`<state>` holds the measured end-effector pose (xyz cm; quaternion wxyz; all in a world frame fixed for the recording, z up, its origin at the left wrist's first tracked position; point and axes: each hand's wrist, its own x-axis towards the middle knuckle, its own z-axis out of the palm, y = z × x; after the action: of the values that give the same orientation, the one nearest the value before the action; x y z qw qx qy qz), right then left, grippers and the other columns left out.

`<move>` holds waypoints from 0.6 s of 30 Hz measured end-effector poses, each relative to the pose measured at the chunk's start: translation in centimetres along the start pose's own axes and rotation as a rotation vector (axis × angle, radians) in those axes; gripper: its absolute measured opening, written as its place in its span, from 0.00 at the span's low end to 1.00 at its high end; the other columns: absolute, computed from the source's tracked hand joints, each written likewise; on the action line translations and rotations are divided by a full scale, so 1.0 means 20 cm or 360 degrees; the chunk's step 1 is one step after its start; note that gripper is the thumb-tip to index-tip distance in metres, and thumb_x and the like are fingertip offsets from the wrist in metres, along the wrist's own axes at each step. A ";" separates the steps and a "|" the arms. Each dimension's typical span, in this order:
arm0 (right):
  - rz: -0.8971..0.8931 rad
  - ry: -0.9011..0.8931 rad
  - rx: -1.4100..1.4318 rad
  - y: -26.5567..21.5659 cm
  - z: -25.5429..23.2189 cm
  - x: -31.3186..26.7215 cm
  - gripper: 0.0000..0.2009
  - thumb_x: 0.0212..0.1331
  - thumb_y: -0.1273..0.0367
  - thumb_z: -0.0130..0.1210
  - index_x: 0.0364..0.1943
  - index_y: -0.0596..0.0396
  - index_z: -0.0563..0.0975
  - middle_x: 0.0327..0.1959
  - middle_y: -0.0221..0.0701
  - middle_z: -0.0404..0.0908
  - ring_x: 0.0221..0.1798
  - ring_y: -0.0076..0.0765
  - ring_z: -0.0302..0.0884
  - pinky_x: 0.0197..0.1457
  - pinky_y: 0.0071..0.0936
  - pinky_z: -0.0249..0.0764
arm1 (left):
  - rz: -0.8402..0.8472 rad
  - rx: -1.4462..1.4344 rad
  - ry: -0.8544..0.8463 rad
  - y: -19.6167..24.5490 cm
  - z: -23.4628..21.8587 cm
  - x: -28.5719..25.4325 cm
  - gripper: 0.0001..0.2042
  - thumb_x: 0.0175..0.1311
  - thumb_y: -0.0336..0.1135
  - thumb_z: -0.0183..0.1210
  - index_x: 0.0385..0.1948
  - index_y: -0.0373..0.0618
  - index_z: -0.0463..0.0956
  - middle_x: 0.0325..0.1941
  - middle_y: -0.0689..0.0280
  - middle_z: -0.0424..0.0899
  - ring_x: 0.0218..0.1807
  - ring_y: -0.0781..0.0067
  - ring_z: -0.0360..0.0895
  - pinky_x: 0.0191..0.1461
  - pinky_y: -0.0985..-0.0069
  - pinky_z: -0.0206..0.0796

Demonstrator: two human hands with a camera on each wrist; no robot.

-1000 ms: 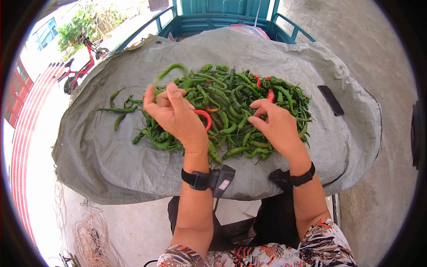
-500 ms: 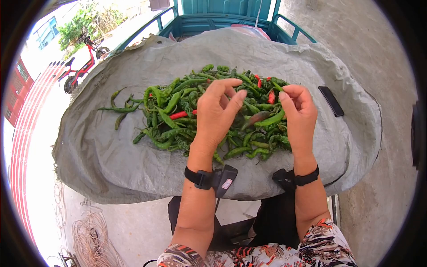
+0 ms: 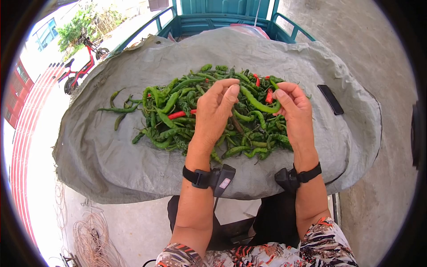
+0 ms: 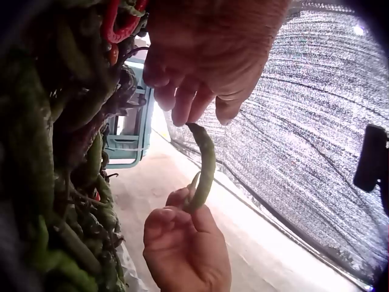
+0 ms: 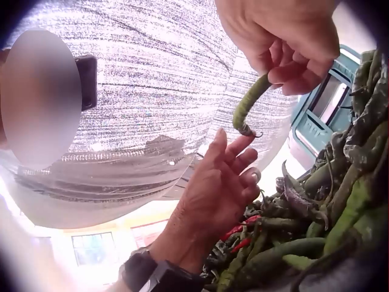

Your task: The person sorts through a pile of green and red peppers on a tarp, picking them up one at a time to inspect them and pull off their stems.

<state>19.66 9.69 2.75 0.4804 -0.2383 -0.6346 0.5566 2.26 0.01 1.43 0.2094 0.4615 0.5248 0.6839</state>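
Note:
A curved green chili pepper [image 3: 258,105] is pinched by one end between the thumb and fingers of my right hand [image 3: 299,113], above the right part of a pepper pile [image 3: 171,133]. Its other end points at my left hand [image 3: 211,111], whose fingertips are right at it. In the left wrist view, the pepper [image 4: 206,161] spans the space between both hands. The right wrist view has the left hand [image 5: 213,188] with loosely bent fingers under the pepper's dark tip. Several red peppers [image 3: 180,114] show among the green ones.
A grey tarp [image 3: 111,164] lies under the pile. Loose green peppers [image 3: 120,109] lie at its left, a black phone [image 3: 330,100] at the right. Behind stands a teal truck bed [image 3: 222,20]. A red bike [image 3: 84,66] is at far left, coiled rope [image 3: 95,240] on the ground.
My left hand has let go of a green pepper at the pile's left and come back right. My right hand has picked up another green pepper and swung its free end toward the left hand.

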 end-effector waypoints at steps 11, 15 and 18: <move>-0.0163 -0.0179 -0.0136 -0.02 0.04 -0.02 0.08 0.68 0.69 0.57 0.47 0.56 0.77 0.36 0.22 0.79 0.37 0.14 0.74 0.36 0.16 0.71 | -0.0003 -0.0228 0.0006 -0.02 -0.01 0.02 0.09 0.71 0.38 0.59 0.41 0.41 0.77 0.37 0.67 0.85 0.23 0.87 0.70 0.23 0.87 0.58; -0.0157 -0.0260 -0.0251 -0.02 0.06 -0.04 0.08 0.67 0.70 0.57 0.46 0.56 0.77 0.34 0.20 0.77 0.32 0.13 0.71 0.36 0.15 0.69 | 0.0005 -0.0395 0.0191 0.02 -0.02 0.02 0.08 0.70 0.35 0.60 0.41 0.39 0.76 0.40 0.65 0.86 0.23 0.86 0.70 0.24 0.87 0.60; -0.0101 -0.0272 -0.0352 0.00 0.06 -0.04 0.09 0.66 0.70 0.58 0.47 0.56 0.77 0.34 0.21 0.77 0.30 0.15 0.70 0.35 0.16 0.69 | 0.0010 -0.0585 0.0337 -0.01 -0.06 0.02 0.09 0.71 0.33 0.58 0.47 0.42 0.74 0.37 0.66 0.85 0.22 0.87 0.69 0.23 0.86 0.60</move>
<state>19.00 8.48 2.66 0.4127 -0.2213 -0.7379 0.4860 1.03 -0.18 1.43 0.2315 0.3428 0.4087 0.8135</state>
